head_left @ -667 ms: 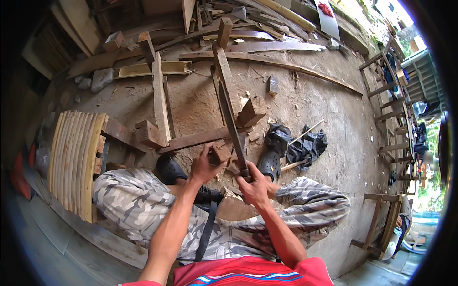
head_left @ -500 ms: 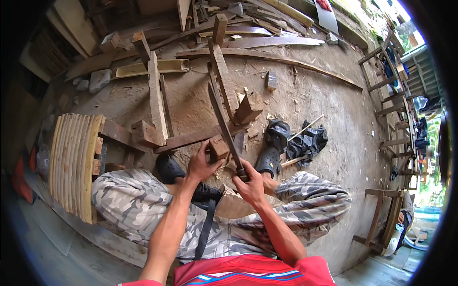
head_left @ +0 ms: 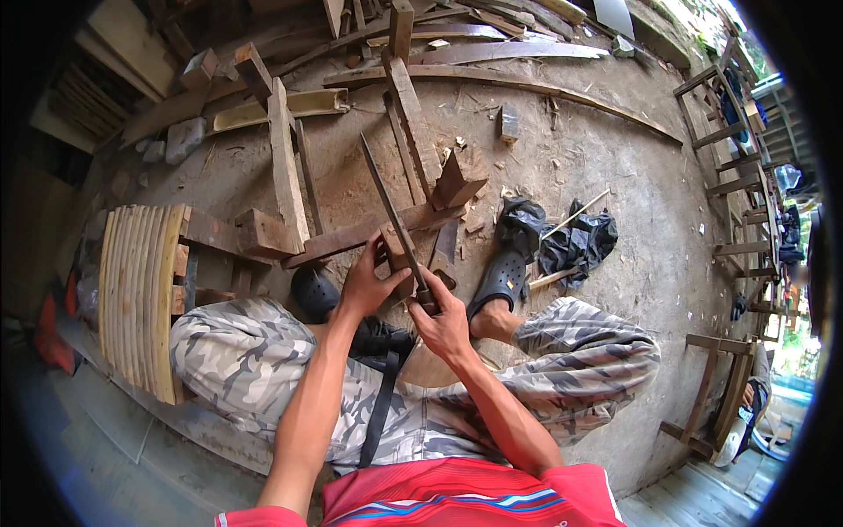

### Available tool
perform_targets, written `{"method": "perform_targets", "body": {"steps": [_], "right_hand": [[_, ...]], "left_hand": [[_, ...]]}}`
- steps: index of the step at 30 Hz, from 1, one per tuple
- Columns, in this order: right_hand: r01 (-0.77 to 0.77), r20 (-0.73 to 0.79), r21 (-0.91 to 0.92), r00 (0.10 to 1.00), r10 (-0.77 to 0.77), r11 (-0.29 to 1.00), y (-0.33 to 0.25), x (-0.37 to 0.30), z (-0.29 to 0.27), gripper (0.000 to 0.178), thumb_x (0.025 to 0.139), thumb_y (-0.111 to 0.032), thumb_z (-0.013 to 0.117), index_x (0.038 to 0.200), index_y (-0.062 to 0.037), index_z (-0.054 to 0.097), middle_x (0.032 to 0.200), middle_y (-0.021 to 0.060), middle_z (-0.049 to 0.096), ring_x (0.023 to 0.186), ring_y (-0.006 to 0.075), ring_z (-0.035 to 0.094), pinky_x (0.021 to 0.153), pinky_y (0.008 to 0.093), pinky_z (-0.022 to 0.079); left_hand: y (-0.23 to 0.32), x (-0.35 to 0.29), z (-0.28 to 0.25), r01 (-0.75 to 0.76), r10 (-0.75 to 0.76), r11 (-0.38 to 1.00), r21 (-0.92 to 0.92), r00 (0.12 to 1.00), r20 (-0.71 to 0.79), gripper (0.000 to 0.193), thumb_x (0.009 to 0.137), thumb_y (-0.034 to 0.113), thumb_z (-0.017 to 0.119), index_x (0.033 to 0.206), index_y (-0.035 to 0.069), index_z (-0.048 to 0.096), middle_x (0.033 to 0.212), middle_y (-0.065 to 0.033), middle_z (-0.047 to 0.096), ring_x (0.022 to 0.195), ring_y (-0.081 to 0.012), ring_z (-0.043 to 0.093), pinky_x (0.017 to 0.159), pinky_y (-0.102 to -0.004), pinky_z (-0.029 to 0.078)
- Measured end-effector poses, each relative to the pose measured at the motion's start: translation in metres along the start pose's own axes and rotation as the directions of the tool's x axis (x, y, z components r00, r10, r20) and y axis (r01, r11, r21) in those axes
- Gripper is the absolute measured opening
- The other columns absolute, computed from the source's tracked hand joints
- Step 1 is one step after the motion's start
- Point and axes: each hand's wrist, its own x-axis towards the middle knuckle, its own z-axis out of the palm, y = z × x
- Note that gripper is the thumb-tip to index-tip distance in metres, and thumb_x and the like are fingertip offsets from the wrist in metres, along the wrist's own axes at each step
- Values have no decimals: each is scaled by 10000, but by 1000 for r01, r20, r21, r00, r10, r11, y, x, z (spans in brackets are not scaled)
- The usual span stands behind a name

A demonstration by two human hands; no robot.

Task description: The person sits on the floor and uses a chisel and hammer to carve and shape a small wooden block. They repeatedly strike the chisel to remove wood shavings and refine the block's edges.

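Note:
My left hand [head_left: 363, 283] is closed round a short block of brown wood [head_left: 392, 239], thumb on its near side. In my right hand [head_left: 443, 325] is the dark handle of a long, narrow, tapering dark blade [head_left: 389, 198]; whether it is a file or a knife I cannot tell. The blade lies across the wood block and points away to the upper left. Just beyond my hands stands a wooden frame [head_left: 360, 239] of joined beams, with two long legs reaching away. Beside the block, a metal blade with a wooden handle [head_left: 443, 263] is partly hidden.
My dark clogs [head_left: 502, 279] flank the work. Black plastic bags [head_left: 575, 241] and a thin stick lie at right. A slatted wooden piece [head_left: 136, 303] stands at left. Planks and scraps [head_left: 492, 53] pile up beyond, and wooden frames [head_left: 724, 378] line the right side.
My right hand has drawn the blade back and to the left, and its narrow side now shows. My left hand stays on the wood block. The whole view has shifted slightly.

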Motion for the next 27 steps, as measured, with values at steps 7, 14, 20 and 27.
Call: {"method": "perform_targets", "body": {"steps": [7, 14, 20, 27], "right_hand": [[35, -27, -17, 999, -35, 999, 4, 0, 7, 561, 887, -26, 661, 1434, -43, 542, 793, -42, 559, 651, 25, 439, 584, 204, 390], [0, -33, 33, 999, 1, 999, 4, 0, 8, 565, 885, -23, 667, 1435, -35, 541, 826, -18, 613, 681, 26, 511, 617, 206, 436], [14, -49, 19, 999, -13, 1000, 7, -2, 9, 559, 888, -29, 676, 1431, -33, 543, 803, -25, 609, 684, 24, 514, 618, 201, 433], [7, -16, -3, 1000, -7, 1000, 5, -3, 8, 561, 882, -25, 677, 1428, -44, 553, 771, -40, 571, 656, 25, 466, 597, 202, 408]], "left_hand": [[2, 1, -2, -36, 36, 997, 73, 999, -4, 868, 824, 249, 833, 1525, 41, 366, 1358, -247, 611, 1288, -345, 596, 1046, -413, 509], [4, 1, -4, 40, -39, 996, 85, 999, -20, 870, 813, 286, 836, 1521, 54, 387, 1345, -250, 622, 1272, -352, 603, 1038, -421, 520], [4, 2, -4, 19, -16, 991, 129, 999, -28, 891, 809, 305, 838, 1530, 73, 369, 1327, -248, 634, 1241, -360, 623, 1016, -430, 536], [-3, 4, -4, -23, 27, 986, 164, 999, -27, 905, 804, 332, 842, 1530, 79, 364, 1310, -233, 649, 1205, -377, 640, 983, -436, 549]]}}
